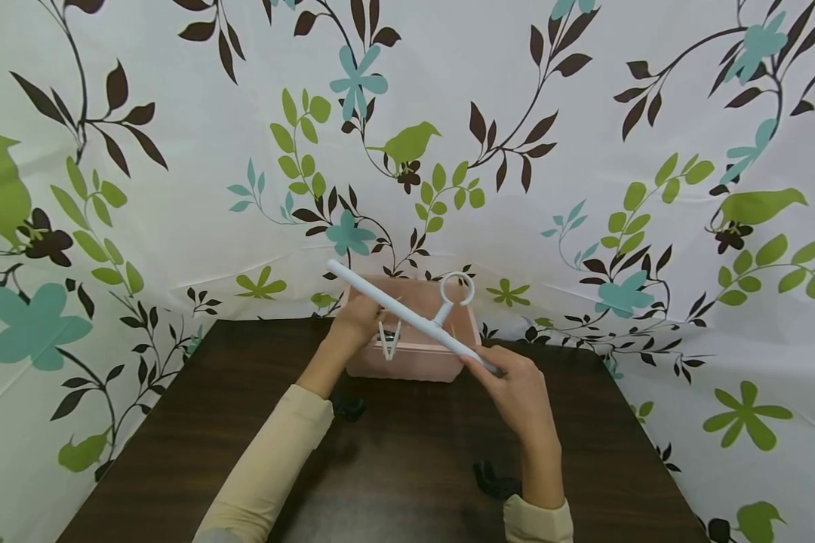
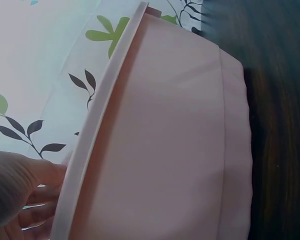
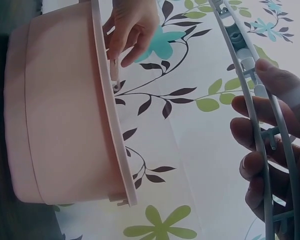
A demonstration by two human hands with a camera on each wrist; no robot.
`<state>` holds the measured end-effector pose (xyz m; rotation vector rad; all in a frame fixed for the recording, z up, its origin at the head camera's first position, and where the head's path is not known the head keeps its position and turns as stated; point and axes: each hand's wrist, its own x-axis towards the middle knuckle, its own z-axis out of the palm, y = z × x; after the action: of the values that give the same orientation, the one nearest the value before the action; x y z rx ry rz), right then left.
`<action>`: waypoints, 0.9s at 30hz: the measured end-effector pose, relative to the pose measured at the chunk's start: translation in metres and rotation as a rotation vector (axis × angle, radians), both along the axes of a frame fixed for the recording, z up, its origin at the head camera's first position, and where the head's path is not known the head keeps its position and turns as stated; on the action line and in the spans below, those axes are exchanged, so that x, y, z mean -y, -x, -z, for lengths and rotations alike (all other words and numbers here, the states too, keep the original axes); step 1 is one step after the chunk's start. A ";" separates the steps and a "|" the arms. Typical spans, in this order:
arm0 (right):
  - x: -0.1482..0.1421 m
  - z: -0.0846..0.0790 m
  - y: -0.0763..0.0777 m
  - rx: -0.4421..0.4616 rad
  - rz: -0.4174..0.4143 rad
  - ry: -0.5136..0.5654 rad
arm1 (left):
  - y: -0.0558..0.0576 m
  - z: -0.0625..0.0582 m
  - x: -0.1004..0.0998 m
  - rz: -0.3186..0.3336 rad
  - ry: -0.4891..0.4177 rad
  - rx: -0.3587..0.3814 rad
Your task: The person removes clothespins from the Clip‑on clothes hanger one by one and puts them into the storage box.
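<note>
My right hand (image 1: 516, 385) grips the lower right end of a long, pale blue-white hanger bar (image 1: 407, 315) with a ring hook (image 1: 457, 288). In the right wrist view, the bar's underside shows two rails with small pegs between them, the thumb on one side and curled fingers on the other. Behind the bar stands a pink plastic bin (image 1: 407, 366). My left hand (image 1: 356, 320) is at the bin's left part, over its rim. A small pale clothespin (image 3: 115, 75) is pinched at its fingertips. The bar covers part of the bin's opening.
The bin stands at the back of a dark wooden table (image 1: 407, 452). Close behind it hangs a white cloth (image 1: 407, 226) with leaves, flowers and birds. Black curved pieces show beneath the left wrist (image 1: 349, 407) and the right wrist (image 1: 496, 480).
</note>
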<state>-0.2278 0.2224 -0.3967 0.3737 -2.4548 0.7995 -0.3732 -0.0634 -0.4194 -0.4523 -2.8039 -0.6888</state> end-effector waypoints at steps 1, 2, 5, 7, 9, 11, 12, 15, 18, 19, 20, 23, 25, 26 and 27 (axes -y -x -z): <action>0.000 0.000 0.000 0.003 -0.002 -0.001 | -0.001 -0.001 0.001 0.000 -0.002 -0.009; 0.000 0.000 0.000 0.005 -0.004 -0.002 | -0.001 -0.001 0.001 -0.002 0.000 -0.021; 0.000 0.000 0.000 0.004 -0.012 -0.007 | -0.002 -0.003 0.003 -0.014 0.025 -0.065; 0.000 0.000 0.000 -0.002 -0.014 -0.009 | -0.003 -0.004 0.004 -0.023 0.041 -0.088; 0.000 0.000 0.001 -0.007 -0.015 -0.013 | -0.004 -0.004 0.005 -0.031 0.051 -0.099; 0.000 0.000 0.001 -0.010 -0.014 -0.016 | -0.006 -0.004 0.005 -0.036 0.053 -0.095; 0.000 0.001 0.001 -0.014 -0.012 -0.018 | -0.006 -0.004 0.005 -0.037 0.047 -0.090; 0.001 0.001 0.002 -0.025 -0.006 -0.024 | -0.009 -0.002 0.007 -0.040 0.033 -0.099; 0.001 0.002 0.002 -0.032 0.006 -0.026 | -0.014 0.001 0.009 -0.023 -0.029 -0.128; 0.001 0.002 0.002 -0.032 0.008 -0.025 | -0.016 0.003 0.010 -0.019 -0.049 -0.141; 0.001 0.003 0.002 -0.032 0.012 -0.025 | -0.019 0.003 0.011 -0.014 -0.082 -0.145; 0.001 0.003 0.002 -0.035 0.013 -0.025 | -0.028 0.004 0.014 -0.020 -0.156 -0.137; 0.002 0.002 0.003 -0.037 0.014 -0.027 | -0.037 0.005 0.016 -0.035 -0.192 -0.113; 0.002 0.002 0.003 -0.037 0.015 -0.027 | -0.041 0.005 0.017 -0.042 -0.212 -0.100; 0.003 0.002 0.003 -0.036 0.016 -0.026 | -0.046 0.006 0.019 -0.051 -0.229 -0.089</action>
<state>-0.2310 0.2199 -0.3989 0.3739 -2.4335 0.7484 -0.3272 -0.0824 -0.4252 -0.3583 -2.6036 -0.9407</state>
